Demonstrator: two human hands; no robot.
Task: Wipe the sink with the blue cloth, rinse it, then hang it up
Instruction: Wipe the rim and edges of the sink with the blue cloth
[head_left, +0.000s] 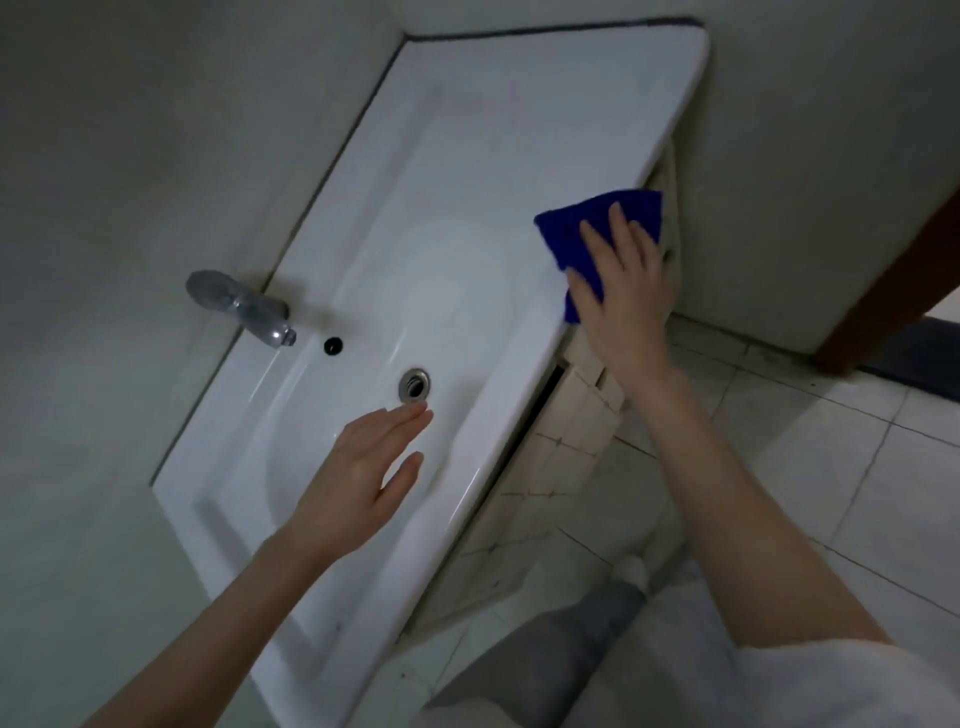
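step in hand, as judged: wiping, with rinsing and hanging not yet begun.

the right hand (618, 306) lies flat on the folded, deep blue cloth (582, 228). its fingers are straight and slightly spread, and the palm presses the cloth down. no finger curls round the cloth. the cloth sits on the front rim of the white glazed ceramic sink (467, 130), on the person's right, and part of it overhangs that edge.

the left hand (363, 467) is open and holds nothing, with its fingers straight and the thumb set apart. it is above the basin, fingertips just short of the round metal drain (414, 385). whether it touches the basin cannot be told.

further out, a chrome tap (244, 306) stands on the back ledge with its spout toward the basin, and a small black overflow hole (333, 345) is near the spout. no running water can be made out. a pale tiled floor (831, 467) lies beyond the front edge.

next move, as judged: draw the cloth along the rim and down into the basin with even pressure. keep the overhanging part from slipping off the edge.
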